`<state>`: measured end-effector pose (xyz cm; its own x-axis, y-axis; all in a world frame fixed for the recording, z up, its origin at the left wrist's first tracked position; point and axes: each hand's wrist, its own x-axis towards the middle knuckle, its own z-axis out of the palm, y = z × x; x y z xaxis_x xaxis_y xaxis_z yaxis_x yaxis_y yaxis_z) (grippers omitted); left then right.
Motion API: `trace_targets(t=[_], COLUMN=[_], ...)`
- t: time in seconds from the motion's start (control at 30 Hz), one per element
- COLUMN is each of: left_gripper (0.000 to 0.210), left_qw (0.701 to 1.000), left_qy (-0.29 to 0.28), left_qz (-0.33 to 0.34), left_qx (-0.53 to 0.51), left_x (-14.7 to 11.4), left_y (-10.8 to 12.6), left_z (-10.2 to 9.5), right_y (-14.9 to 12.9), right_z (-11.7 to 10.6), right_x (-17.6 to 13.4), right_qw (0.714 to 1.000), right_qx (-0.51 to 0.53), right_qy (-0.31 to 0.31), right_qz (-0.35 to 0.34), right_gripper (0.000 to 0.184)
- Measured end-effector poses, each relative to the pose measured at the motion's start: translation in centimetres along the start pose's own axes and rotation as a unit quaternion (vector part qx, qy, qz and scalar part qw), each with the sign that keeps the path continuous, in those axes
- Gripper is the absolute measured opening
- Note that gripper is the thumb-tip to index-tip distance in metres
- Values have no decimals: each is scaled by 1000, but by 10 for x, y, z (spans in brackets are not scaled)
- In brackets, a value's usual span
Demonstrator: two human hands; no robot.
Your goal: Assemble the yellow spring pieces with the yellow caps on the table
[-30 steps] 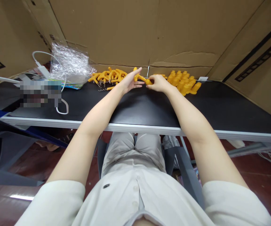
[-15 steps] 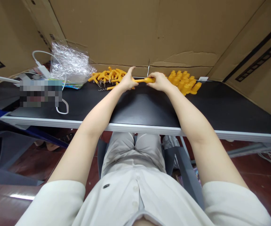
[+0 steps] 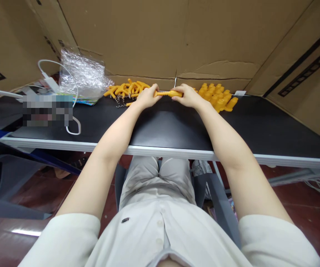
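Observation:
A yellow ribbed plastic piece (image 3: pixel 165 93) spans the gap between my two hands above the black tabletop. My left hand (image 3: pixel 148 96) is closed on its left end. Around its thicker right end my right hand (image 3: pixel 189 96) has its fingers closed. Both ends are partly hidden by the fingers. Just behind and left of my left hand lies a heap of yellow branched plastic pieces (image 3: pixel 126 89), with small metal springs (image 3: pixel 120 101) in front of it. Several yellow knobbed pieces (image 3: pixel 217 97) stand grouped to the right of my right hand.
Clear bubble wrap (image 3: pixel 82 72) lies at the back left, beside a white cable (image 3: pixel 75 124). Cardboard walls (image 3: pixel 215 40) enclose the back and sides of the black table (image 3: pixel 276 126). A metal edge (image 3: pixel 173 151) runs along its front, close to my body.
My left hand's raised, spread fingers have closed onto the left end of the yellow ribbed piece. My right hand stays nearly in place, still holding the other end.

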<state>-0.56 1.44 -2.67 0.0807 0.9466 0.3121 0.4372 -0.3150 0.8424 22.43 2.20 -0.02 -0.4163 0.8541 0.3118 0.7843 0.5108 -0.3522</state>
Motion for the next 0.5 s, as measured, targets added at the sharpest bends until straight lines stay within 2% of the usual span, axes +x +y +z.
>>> trace_targets(t=[0.23, 0.37, 0.5], left_gripper=[28, 28, 33], left_qw=[999, 999, 998], left_qy=[-3, -9, -14], left_qz=[8, 1, 18], left_qx=[47, 39, 51], left_x=[5, 6, 3], left_y=[-6, -8, -2], left_z=[-2, -3, -6], right_y=[4, 10, 7], right_z=[-1, -6, -13], right_x=[2, -2, -10], right_qw=[986, 968, 945], right_qx=[146, 231, 308], right_qy=[-32, -3, -26], right_qz=[68, 95, 109], right_gripper=[59, 48, 46])
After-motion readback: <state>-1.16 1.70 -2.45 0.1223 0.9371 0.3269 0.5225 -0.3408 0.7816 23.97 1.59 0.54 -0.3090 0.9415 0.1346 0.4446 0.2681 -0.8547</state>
